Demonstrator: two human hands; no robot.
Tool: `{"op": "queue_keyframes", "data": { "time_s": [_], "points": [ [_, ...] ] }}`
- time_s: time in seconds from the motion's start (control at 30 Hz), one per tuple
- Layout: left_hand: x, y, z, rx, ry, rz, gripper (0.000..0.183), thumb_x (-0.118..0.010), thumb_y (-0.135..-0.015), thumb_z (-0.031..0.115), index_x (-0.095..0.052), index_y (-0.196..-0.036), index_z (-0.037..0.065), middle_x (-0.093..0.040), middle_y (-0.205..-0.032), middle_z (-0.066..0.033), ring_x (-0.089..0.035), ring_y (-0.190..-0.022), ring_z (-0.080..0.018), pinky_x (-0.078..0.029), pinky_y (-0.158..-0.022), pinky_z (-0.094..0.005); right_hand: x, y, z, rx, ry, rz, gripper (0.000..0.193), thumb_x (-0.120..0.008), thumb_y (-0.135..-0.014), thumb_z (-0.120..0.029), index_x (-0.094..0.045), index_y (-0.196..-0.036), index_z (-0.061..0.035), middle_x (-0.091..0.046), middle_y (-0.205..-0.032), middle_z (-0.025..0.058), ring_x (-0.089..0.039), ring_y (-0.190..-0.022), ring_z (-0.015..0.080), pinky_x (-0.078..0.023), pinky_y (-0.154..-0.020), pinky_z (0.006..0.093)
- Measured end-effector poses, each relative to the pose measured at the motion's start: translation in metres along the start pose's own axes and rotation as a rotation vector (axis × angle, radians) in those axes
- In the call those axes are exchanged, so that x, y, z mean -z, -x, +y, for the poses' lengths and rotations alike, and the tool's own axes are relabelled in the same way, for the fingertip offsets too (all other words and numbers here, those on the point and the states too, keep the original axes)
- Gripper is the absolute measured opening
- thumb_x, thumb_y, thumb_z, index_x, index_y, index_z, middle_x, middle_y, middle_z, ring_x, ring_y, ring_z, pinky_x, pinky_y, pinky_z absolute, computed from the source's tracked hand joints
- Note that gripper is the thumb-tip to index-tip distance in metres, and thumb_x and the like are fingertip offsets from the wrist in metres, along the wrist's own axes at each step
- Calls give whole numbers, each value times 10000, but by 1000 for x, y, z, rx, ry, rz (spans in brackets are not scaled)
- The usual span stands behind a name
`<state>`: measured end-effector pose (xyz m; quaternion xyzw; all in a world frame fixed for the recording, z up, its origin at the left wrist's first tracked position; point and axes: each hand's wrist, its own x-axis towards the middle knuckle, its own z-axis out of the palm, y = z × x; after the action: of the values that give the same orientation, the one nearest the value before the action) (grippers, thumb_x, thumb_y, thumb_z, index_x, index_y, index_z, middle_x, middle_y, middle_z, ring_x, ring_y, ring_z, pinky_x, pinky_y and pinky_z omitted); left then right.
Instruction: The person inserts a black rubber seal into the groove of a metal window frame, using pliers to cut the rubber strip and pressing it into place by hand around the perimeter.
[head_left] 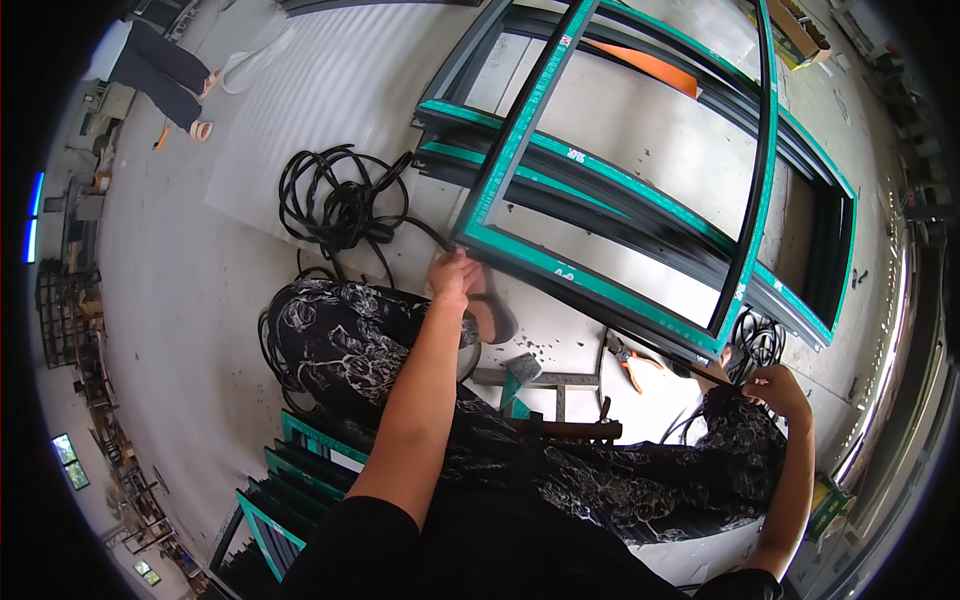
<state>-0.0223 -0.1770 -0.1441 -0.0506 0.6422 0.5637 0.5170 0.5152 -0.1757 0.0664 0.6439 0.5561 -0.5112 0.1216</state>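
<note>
A rectangular black window frame (600, 287) with green protective film lies in front of me, on top of other similar frames. At its near left corner, my left hand (452, 277) has its fingers closed on a black flexible strip (430, 234) that runs over from a loose coil (340, 205). My right hand (778, 390) is beyond the near right corner, above my knee. It pinches a thin black strip (718, 378) stretched along the frame's near edge. Whether this is the same strip as at the left is hidden.
Pliers with orange handles (637, 368) lie on the floor below the frame, beside a metal stand (560, 380). More green-filmed frames (285, 490) stand at lower left. Another black coil (757, 340) is near my right foot. A person (165, 72) is at far left.
</note>
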Motion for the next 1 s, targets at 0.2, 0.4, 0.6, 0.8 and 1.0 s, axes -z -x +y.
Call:
{"op": "queue_keyframes", "data": {
  "time_s": [0.2, 0.4, 0.6, 0.8, 1.0],
  "points": [
    [3, 3, -21, -21, -53, -114, 364, -687, -783, 253, -528, -1023, 31, -600, -954, -106, -612, -835, -249, -528, -744, -375, -3, -10, 13, 48, 19, 59, 65, -623, -750, -41, -628, -730, 20, -615, -623, 81, -597, -574, 146, -481, -551, 275],
    [-6, 10, -16, 25, -32, -84, 316, -667, -802, 221, -519, -1012, 37, -591, -898, -95, -615, -841, -258, -541, -731, -369, -6, -10, 19, 75, -18, 121, 73, -645, -733, -42, -646, -757, 27, -633, -630, 100, -611, -563, 152, -475, -539, 275],
    [-16, 24, -27, 66, -8, -107, 311, -642, -819, 206, -485, -1008, 15, -563, -923, -116, -595, -877, -269, -545, -787, -400, -6, -13, 18, 85, 84, 200, 56, -636, -737, -40, -639, -749, 15, -619, -616, 84, -599, -571, 143, -472, -551, 278],
    [-19, 31, -38, 106, -67, -150, 282, -656, -808, 170, -472, -961, 20, -580, -874, -109, -613, -843, -277, -558, -744, -386, -6, -18, 25, 78, 149, 299, 126, -668, -711, -129, -666, -790, -31, -624, -652, 103, -598, -597, 198, -458, -580, 312],
    [-26, 41, -45, 100, -71, -156, 232, -671, -792, 128, -470, -885, 59, -582, -864, -112, -624, -814, -271, -561, -713, -371, -12, -18, 20, 108, 215, 310, 134, -696, -673, -129, -672, -772, -43, -623, -683, 116, -597, -617, 232, -461, -589, 337]
  ]
}}
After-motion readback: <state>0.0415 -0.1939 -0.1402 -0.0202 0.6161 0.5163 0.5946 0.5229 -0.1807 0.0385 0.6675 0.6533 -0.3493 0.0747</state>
